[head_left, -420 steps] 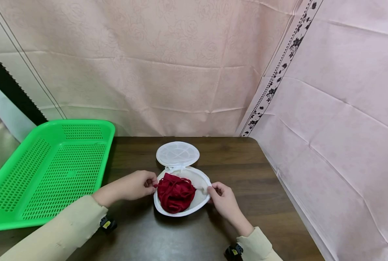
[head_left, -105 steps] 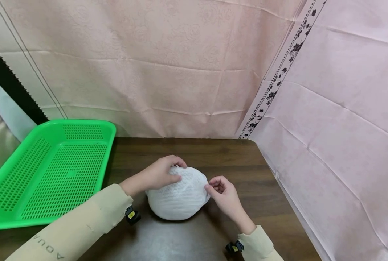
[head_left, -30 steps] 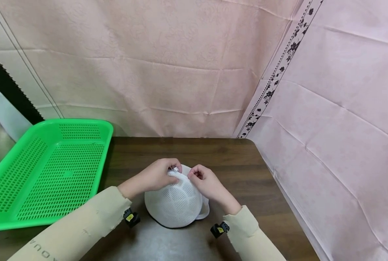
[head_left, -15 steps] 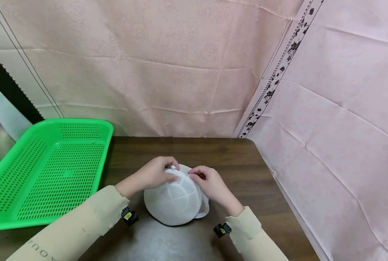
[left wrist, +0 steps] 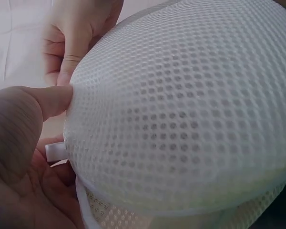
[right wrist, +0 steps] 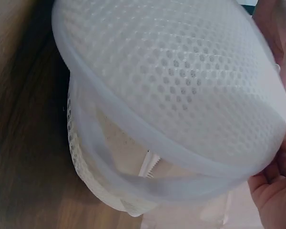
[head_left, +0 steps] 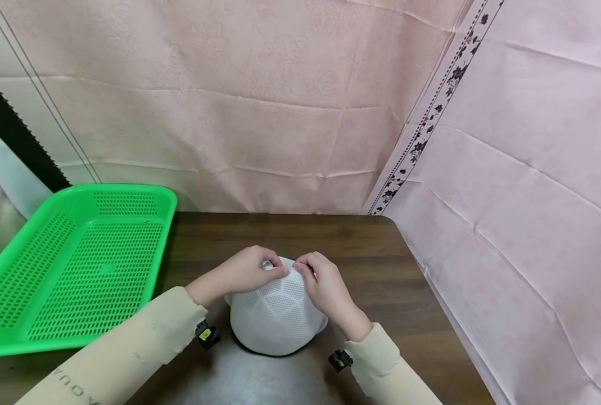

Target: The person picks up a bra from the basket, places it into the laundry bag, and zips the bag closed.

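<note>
A white mesh laundry bag with a domed top stands on the table between both hands. My left hand pinches its far edge between thumb and fingers, and a small white fabric tab shows beside that hand in the left wrist view. My right hand pinches the edge just to the right, fingertips close to the left thumb. In the right wrist view a gap shows between the bag's two rims, with a short stretch of white zipper teeth inside it. No red fabric is visible now.
A green perforated plastic basket stands to the left. The dark wooden table ends at a hanging pink cloth behind and another on the right. A black wrist camera sits below the left sleeve.
Fourteen seconds ago the bag lay open with red fabric inside; later its mesh dome faced up. In the last half second the bag has turned slightly, and the hands have come closer together.
</note>
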The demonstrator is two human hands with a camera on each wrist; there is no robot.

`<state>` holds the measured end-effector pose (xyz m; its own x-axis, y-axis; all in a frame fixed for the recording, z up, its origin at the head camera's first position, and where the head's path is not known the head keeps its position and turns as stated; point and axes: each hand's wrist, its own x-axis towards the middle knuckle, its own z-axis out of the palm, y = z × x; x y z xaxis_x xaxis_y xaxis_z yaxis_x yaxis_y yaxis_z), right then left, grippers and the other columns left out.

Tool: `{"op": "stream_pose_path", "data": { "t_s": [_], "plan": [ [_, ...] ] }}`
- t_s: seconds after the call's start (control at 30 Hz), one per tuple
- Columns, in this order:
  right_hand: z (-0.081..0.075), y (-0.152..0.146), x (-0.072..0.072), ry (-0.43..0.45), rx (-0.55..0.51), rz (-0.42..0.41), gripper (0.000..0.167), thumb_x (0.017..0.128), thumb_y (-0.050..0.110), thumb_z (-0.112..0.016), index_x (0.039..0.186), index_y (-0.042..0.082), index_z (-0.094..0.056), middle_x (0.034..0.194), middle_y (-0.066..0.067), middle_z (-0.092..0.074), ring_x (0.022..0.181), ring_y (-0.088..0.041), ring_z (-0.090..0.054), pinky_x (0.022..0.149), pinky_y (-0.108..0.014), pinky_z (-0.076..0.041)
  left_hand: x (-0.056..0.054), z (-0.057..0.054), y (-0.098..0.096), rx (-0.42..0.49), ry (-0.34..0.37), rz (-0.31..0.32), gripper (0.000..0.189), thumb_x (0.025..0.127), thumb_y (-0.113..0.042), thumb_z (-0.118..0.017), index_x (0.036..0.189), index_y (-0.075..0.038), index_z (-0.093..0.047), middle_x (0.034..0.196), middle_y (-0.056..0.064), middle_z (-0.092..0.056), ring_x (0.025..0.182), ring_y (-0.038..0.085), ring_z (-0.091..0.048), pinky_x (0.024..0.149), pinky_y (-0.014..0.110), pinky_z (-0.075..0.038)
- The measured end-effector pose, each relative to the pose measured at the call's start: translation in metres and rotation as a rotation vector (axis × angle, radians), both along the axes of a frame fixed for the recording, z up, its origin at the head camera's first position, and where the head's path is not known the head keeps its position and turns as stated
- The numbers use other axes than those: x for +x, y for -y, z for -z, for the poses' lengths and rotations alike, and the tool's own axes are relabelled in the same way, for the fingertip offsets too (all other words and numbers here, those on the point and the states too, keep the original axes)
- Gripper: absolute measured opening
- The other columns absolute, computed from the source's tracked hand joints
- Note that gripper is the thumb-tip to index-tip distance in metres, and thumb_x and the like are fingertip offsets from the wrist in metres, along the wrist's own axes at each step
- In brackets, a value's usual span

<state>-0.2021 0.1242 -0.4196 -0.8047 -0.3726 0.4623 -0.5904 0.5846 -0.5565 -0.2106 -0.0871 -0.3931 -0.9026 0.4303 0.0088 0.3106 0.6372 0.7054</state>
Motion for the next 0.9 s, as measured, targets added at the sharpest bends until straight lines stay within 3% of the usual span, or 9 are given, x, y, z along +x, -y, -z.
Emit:
{"op": "stream_pose_path", "data": {
  "t_s": [0.1,0.3,0.4,0.73,0.9],
  "plan": [
    [0.0012,0.0005,-0.0002,-0.021,-0.031,0.007,0.004,0.094,0.013,-0.063,0.093,0.012,-0.067,0.089,0.005,-0.060,0.075,-0.008,-0.054,0.065,-0.025,-0.048,-0.0007,0.0010,-0.0017,0.012,-0.008,-0.001,0.021,0.090,-0.041,-0.068,0.091,-0.020,-0.072,0.094,-0.007,-0.067,0.086,0.010,-0.059,0.078,0.034,-0.049],
    [0.0009,-0.0018,-0.0010,-0.074,-0.075,-0.007,0.005,0.094,0.012,-0.063,0.093,0.011,-0.068,0.088,0.006,-0.060,0.075,-0.007,-0.055,0.065,-0.025,-0.048,-0.0011,0.0057,-0.0041,0.052,-0.151,-0.001,0.012,0.089,-0.030,-0.071,0.093,-0.018,-0.072,0.092,-0.008,-0.065,0.085,0.010,-0.060,0.077,0.033,-0.049],
    [0.0001,-0.0030,-0.0018,-0.077,-0.070,-0.045,0.007,0.095,0.011,-0.062,0.096,0.011,-0.069,0.090,0.006,-0.060,0.079,-0.007,-0.055,0.068,-0.025,-0.048,-0.0008,0.0066,-0.0043,0.072,-0.191,0.000,0.009,0.089,-0.025,-0.071,0.092,-0.017,-0.072,0.089,-0.009,-0.065,0.084,0.010,-0.060,0.077,0.033,-0.049],
    [0.0023,-0.0049,-0.0026,-0.085,-0.056,-0.058,0.005,0.093,0.007,-0.064,0.092,0.011,-0.067,0.089,0.004,-0.061,0.078,-0.007,-0.056,0.067,-0.025,-0.048,-0.0005,0.0065,-0.0028,0.095,-0.222,0.011,0.008,0.090,-0.022,-0.071,0.094,-0.017,-0.074,0.090,-0.009,-0.065,0.084,0.009,-0.060,0.076,0.030,-0.050],
    [0.0033,-0.0068,-0.0019,-0.083,-0.042,-0.050,0.006,0.096,0.014,-0.061,0.092,0.013,-0.066,0.091,0.007,-0.059,0.078,-0.007,-0.055,0.066,-0.025,-0.048,0.0008,0.0051,-0.0024,0.111,-0.227,-0.005,0.010,0.090,-0.024,-0.071,0.095,-0.016,-0.074,0.088,-0.009,-0.064,0.083,0.009,-0.060,0.075,0.031,-0.050]
  ]
}}
